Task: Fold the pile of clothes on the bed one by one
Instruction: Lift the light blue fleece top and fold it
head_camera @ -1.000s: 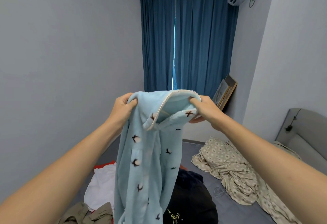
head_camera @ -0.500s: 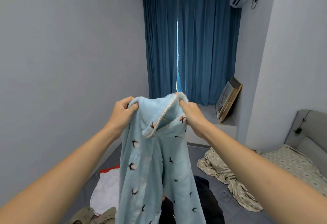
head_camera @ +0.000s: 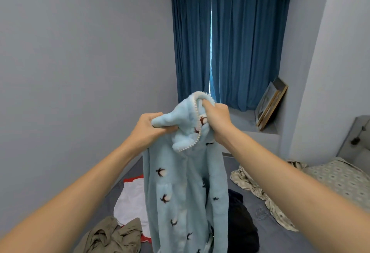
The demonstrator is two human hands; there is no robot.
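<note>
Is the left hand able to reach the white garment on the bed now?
Probably not right away. The left hand grips the light blue robe held up in the air, as does the right hand. The white garment lies below, uncovered; the hand must first let go.

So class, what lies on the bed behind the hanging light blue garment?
Behind the light blue garment, a white garment, an olive one and a dark one show on the bed. Whatever lies directly behind the hanging cloth is covered.
</note>
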